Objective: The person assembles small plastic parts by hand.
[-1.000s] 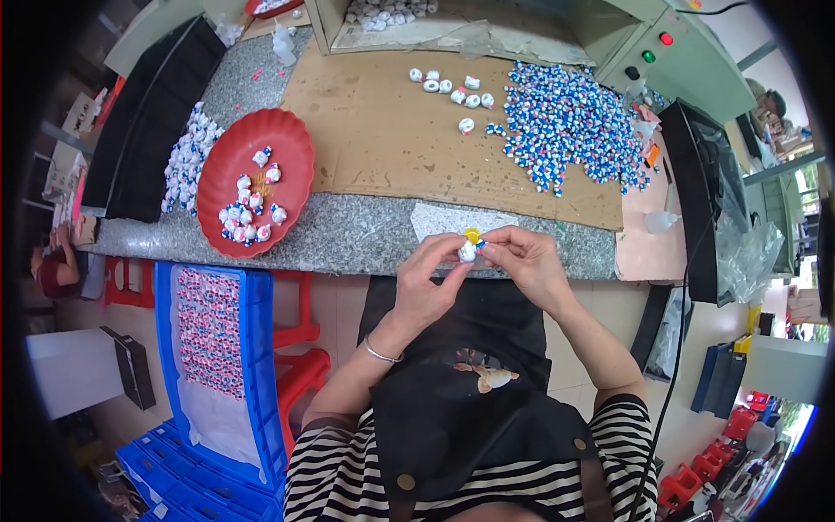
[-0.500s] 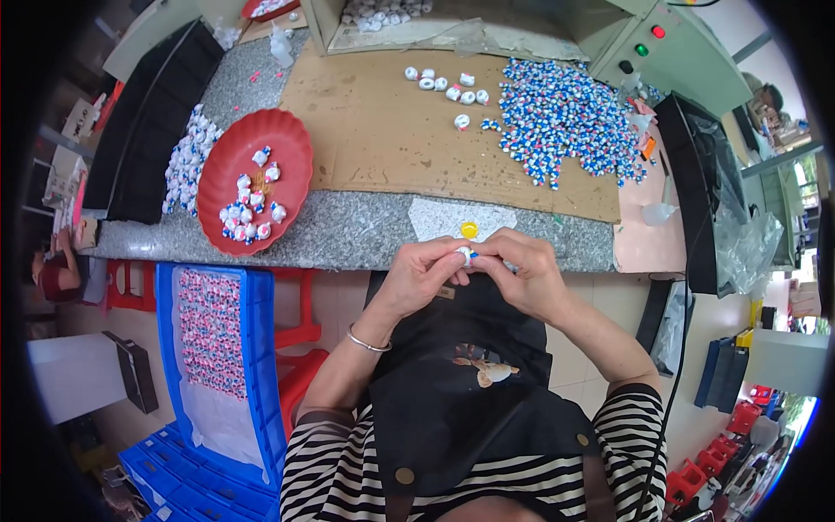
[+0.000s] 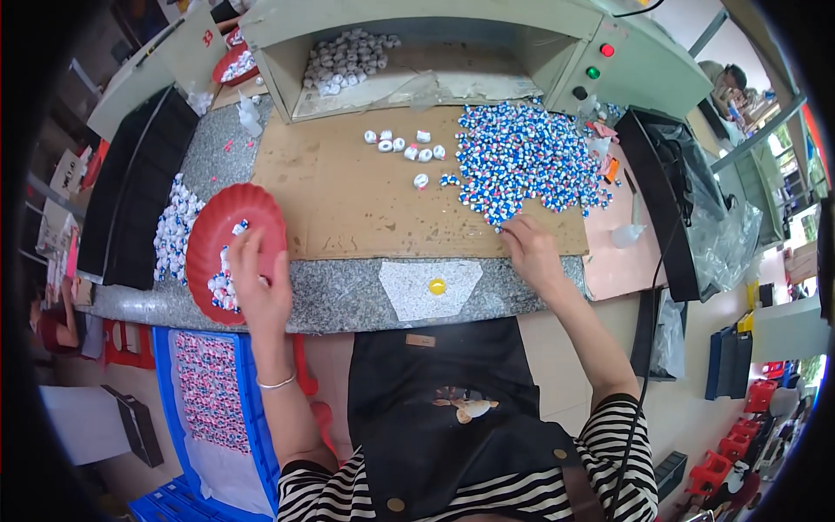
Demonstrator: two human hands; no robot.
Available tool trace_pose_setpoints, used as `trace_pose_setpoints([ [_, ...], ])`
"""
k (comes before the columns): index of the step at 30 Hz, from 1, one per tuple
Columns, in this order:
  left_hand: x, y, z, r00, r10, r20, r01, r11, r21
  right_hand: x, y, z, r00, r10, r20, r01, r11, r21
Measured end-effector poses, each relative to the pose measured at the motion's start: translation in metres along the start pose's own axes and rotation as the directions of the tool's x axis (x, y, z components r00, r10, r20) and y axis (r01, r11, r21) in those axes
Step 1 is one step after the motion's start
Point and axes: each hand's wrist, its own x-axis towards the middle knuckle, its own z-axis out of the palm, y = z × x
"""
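Note:
My left hand (image 3: 263, 291) is over the right side of a red scalloped plate (image 3: 213, 204); its fingers and thumb are apart, with nothing seen between them. In the plate lie several small white figure-like pieces (image 3: 223, 290) with blue and pink parts, partly hidden by the hand. My right hand (image 3: 535, 254) reaches to the near edge of a big heap of tiny blue, white and pink pieces (image 3: 522, 157). Its thumb and fingers are pinched together there; whatever they hold is too small to make out. Between my hands, a yellow round spot (image 3: 437, 286) shows on a speckled white pad (image 3: 404, 296).
Several white ring-like pieces (image 3: 398, 144) lie on the brown cardboard (image 3: 348, 200). White pieces (image 3: 174, 226) are heaped left of the plate. Black bins (image 3: 139, 191) flank the bench; a cabinet (image 3: 409, 26) with white pieces stands behind. A blue crate (image 3: 239, 374) sits lower left.
My hands were together over the pad's front edge, holding a small white-and-blue piece. They have parted: left hand to the plate, right hand to the heap. The view has tilted up.

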Motion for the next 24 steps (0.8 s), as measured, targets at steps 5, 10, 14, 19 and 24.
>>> trace_pose_setpoints([
  [5, 0.019, 0.063, 0.105, 0.919, -0.022, 0.394, 0.240, 0.823, -0.515, 0.014, 0.011, 0.002, 0.979, -0.085, 0.183, 0.112, 0.984, -0.140],
  [10, 0.036, 0.081, 0.195, 0.928, 0.019, 0.371, 0.079, 0.966, -0.247, 0.006, 0.011, -0.002, 0.971, -0.096, 0.217, 0.121, 0.987, -0.108],
  [14, 0.032, 0.079, 0.196, 0.896, 0.030, 0.443, 0.118, 0.945, -0.304, -0.003, 0.012, -0.004, 0.960, -0.199, 0.195, 0.227, 0.965, -0.130],
  [19, -0.003, 0.066, 0.126, 0.677, -0.136, 0.723, 0.721, 0.319, -0.615, 0.005, -0.002, -0.007, 0.954, -0.181, 0.237, 0.178, 0.983, 0.034],
  [24, -0.049, 0.068, 0.058, 0.597, -0.172, 0.783, 0.793, -0.023, -0.609, 0.012, -0.005, 0.003, 0.905, -0.182, 0.383, 0.210, 0.977, -0.033],
])
